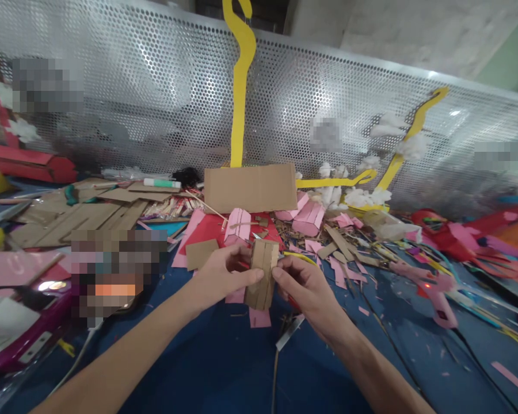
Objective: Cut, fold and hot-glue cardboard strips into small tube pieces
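Observation:
A small folded piece of brown cardboard [261, 282], creased lengthwise, is held upright in front of me. My left hand [224, 270] grips its left side, with the thumb across the front face and the fingers curled behind. On the opposite edge, my right hand [306, 287] pinches the cardboard between thumb and fingers. A strip of pink paper [259, 318] lies just below it on the blue surface. Beyond the hands stands a pink paper box shape [238, 225] on red sheet material. A grey flat-ended object [290, 333] rests under my right hand, partly hidden.
A pink glue gun [434, 287] with a cord lies at right. Behind stand a cardboard panel [250, 187] and a yellow hooked strip [240, 86] against a perforated metal barrier [168, 103]. Cardboard sheets [77, 215], a glue stick [162, 183] and a purple power strip [30, 339] are at left.

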{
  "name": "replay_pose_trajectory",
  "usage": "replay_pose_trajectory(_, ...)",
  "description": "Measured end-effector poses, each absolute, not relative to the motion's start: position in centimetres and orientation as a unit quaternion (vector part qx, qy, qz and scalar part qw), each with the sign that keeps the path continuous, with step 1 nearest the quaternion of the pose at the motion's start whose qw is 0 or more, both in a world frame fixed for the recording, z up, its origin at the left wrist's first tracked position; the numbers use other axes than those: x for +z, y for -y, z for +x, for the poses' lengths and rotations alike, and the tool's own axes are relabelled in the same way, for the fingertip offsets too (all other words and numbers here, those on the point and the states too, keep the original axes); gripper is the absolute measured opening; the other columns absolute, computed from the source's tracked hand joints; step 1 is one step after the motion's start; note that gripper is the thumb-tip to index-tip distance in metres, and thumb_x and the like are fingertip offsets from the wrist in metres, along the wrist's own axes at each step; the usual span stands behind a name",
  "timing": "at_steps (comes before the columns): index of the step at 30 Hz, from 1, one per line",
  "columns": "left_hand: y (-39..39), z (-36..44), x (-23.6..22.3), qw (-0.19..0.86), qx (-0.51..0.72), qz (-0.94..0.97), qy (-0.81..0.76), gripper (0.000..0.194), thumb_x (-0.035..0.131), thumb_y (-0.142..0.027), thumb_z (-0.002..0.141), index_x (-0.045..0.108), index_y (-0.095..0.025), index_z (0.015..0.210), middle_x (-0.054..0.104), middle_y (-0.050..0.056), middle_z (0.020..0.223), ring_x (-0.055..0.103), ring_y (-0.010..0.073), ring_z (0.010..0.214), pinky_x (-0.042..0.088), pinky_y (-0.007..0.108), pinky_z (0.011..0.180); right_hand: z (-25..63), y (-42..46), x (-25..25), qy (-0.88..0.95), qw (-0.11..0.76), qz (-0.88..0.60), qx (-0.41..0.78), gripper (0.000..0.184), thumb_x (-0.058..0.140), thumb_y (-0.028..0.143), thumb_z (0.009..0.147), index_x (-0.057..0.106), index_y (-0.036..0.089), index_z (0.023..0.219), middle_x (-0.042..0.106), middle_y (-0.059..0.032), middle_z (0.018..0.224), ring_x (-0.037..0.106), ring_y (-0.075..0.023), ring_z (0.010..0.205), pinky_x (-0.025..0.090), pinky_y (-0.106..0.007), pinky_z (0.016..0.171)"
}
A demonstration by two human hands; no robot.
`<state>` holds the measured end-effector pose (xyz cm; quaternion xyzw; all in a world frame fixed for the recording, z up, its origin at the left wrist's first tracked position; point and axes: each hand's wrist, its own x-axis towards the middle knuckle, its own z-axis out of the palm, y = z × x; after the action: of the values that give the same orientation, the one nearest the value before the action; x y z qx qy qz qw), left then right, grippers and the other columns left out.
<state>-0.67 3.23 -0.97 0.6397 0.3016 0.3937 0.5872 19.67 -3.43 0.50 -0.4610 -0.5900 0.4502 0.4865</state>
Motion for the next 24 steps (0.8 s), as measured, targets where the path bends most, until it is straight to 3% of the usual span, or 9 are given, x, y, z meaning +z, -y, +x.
replay_pose_trajectory(24, -2.3, -0.6, 0.5, 0.537, 0.397, 0.665, -0.335, 0.033, 0.080, -0.038, 0.078, 0.071, -0.015, 0.100, 0.077, 0.010, 0.102, 0.072, 0.0247, 0.089, 0.057, 0.039, 0.083, 19.5, 3.5, 0.8, 0.603, 0.479, -0.464, 0.438, 0.036, 0.072, 0.052, 0.093, 0.060, 0.020, 0.079, 0.051, 0.0054, 0.061, 0.041, -0.0106, 0.055, 0.030, -0.027, 0.053)
